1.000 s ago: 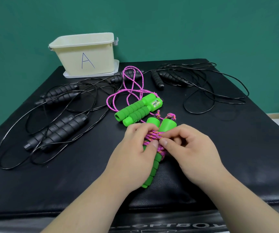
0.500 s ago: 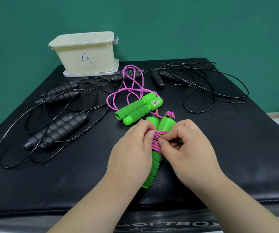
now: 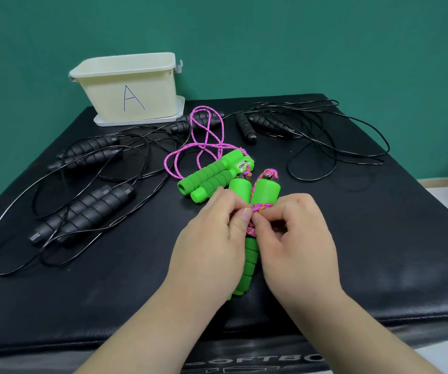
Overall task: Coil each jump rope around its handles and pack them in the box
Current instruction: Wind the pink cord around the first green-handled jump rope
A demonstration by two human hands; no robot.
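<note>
Both hands are on the green-handled jump rope (image 3: 249, 255), right in front of me near the front middle of the black padded surface (image 3: 379, 252). My left hand (image 3: 212, 238) curls in from the left with its thumb pressed onto the pink cord (image 3: 261, 207) wound across the paired handles. My right hand (image 3: 295, 238) comes in from the other side and pinches that same cord between thumb and forefinger, so the two thumbs meet tip to tip on the wraps. The handles lie side by side, smooth green caps pointing away from me, ribbed foam ends poking out below my hands toward me. Whether they rest on the surface or are lifted off it, I cannot tell. A knotted bit of cord sticks out at the far cap. Just beyond lies a second green jump rope (image 3: 212, 176), handles together and angled, its loose pink loops (image 3: 206, 136) running back toward the box. The cream box (image 3: 131, 87), marked with an A, stands at the back left on a flat white lid (image 3: 139, 122), and I cannot see into it. Uncoiled black jump ropes sprawl around: one handle pair on the near left (image 3: 88, 211), another behind it (image 3: 88, 152), a third at the back right (image 3: 258, 124), thin cords trailing everywhere.
</note>
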